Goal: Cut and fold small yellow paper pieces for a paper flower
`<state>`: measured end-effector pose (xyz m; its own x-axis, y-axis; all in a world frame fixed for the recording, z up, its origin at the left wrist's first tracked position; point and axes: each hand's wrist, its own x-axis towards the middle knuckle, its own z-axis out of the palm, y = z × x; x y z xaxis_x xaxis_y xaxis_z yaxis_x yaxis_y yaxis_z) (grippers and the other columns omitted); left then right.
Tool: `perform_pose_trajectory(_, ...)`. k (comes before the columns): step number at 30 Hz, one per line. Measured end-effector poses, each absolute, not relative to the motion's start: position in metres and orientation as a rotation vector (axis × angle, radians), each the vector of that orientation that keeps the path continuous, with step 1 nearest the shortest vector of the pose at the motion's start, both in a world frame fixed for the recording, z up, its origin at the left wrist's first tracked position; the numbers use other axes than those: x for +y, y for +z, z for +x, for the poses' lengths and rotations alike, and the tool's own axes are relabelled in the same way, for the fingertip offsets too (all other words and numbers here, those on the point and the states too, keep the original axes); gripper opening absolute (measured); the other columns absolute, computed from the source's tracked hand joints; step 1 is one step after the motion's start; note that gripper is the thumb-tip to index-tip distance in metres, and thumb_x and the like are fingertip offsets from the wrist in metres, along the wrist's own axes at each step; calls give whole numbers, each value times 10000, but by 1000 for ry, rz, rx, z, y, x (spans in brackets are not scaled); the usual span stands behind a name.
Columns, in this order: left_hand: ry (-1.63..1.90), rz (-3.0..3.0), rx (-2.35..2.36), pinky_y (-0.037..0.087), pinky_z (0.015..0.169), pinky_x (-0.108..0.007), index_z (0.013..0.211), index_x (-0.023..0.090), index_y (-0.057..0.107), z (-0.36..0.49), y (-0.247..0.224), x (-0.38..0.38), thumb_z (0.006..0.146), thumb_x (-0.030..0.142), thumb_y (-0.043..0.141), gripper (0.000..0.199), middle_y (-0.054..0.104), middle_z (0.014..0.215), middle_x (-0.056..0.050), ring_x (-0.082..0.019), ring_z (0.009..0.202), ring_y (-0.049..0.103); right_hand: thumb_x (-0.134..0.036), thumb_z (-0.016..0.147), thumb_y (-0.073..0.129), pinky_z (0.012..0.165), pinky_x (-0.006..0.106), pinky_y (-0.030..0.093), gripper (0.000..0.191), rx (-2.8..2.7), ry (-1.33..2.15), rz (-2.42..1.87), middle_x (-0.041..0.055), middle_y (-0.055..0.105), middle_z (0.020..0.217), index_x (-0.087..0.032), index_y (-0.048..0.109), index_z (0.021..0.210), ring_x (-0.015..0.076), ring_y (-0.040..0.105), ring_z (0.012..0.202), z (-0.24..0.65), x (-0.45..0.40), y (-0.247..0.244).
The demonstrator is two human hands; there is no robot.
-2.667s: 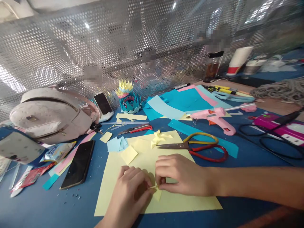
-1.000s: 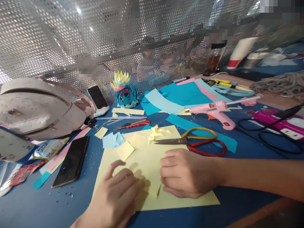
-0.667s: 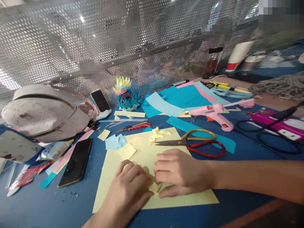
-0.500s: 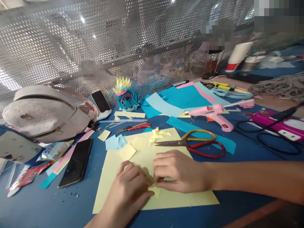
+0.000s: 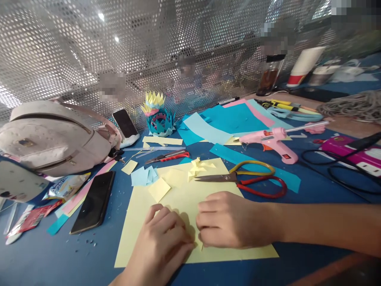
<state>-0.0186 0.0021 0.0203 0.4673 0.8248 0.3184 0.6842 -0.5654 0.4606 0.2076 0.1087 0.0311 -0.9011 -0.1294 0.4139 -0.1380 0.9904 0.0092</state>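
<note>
A large yellow paper sheet (image 5: 143,222) lies on the blue table under both hands. My left hand (image 5: 166,238) is closed, thumb and fingertips pinched at a small yellow paper piece (image 5: 202,247). My right hand (image 5: 232,220) has its fingers curled at the other side of that piece, which they mostly hide. Just above my right hand lie scissors (image 5: 217,178) with one yellow and one red handle loop. Small folded yellow pieces (image 5: 198,167) lie by the blades. Yellow squares (image 5: 160,190) and light blue squares (image 5: 144,176) rest at the sheet's upper left.
A pink glue gun (image 5: 275,141) lies right of blue paper sheets (image 5: 229,119). A red utility knife (image 5: 169,156) and a folded-paper model (image 5: 159,117) are farther back. To the left are a black phone (image 5: 93,202) and pale backpack (image 5: 53,139). A purple power strip (image 5: 348,153) sits right.
My right hand has turned and shifted slightly right and down, its fingers curling more over the small yellow piece. My left hand stays nearly in place. The view has shifted a little.
</note>
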Motion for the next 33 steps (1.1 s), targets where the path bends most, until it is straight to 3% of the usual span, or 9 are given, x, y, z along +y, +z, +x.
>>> perform_pose_trajectory(5, 682, 2399, 1314, 371, 834, -349, 913, 228, 624, -20, 21, 3, 996, 227, 612, 84, 635, 879, -1, -180, 821, 553, -227, 1020, 549, 650, 263, 369, 158, -2768, 507, 21, 21, 602, 824, -154, 604, 891, 153, 485, 740, 205, 110, 29)
perform_pose_trajectory(11, 791, 2460, 1270, 349, 798, -340, 923, 218, 651, -19, 16, 3, 1005, 395, 615, 199, 649, 853, -6, -188, 787, 539, -400, 1076, 453, 652, 270, 367, 328, -2737, 546, 35, 30, 617, 837, -160, 621, 928, 162, 508, 757, 205, 110, 26)
perform_pose_trajectory(18, 925, 2541, 1230, 333, 773, -335, 855, 201, 649, -15, 19, 5, 1050, 274, 531, 239, 647, 809, -7, -174, 741, 502, -396, 1093, 394, 620, 268, 336, 408, -2700, 508, 59, 22, 578, 781, -158, 627, 859, 158, 478, 712, 204, 109, 26)
perform_pose_trajectory(25, 1002, 2640, 1242, 344, 758, -335, 754, 177, 593, -11, 22, 2, 1014, 202, 561, 263, 662, 794, -3, -151, 709, 511, -284, 1027, 559, 672, 240, 375, 205, -2726, 757, -59, 9, 606, 807, -169, 630, 874, 149, 526, 767, 202, 110, 23)
perform_pose_trajectory(33, 953, 2862, 1055, 396, 796, -321, 924, 185, 700, -24, 21, 6, 1033, 155, 545, 191, 706, 867, -5, -144, 733, 514, -303, 989, 615, 655, 252, 345, 170, -2714, 826, -278, -10, 585, 802, -176, 596, 878, 140, 523, 749, 200, 101, 21)
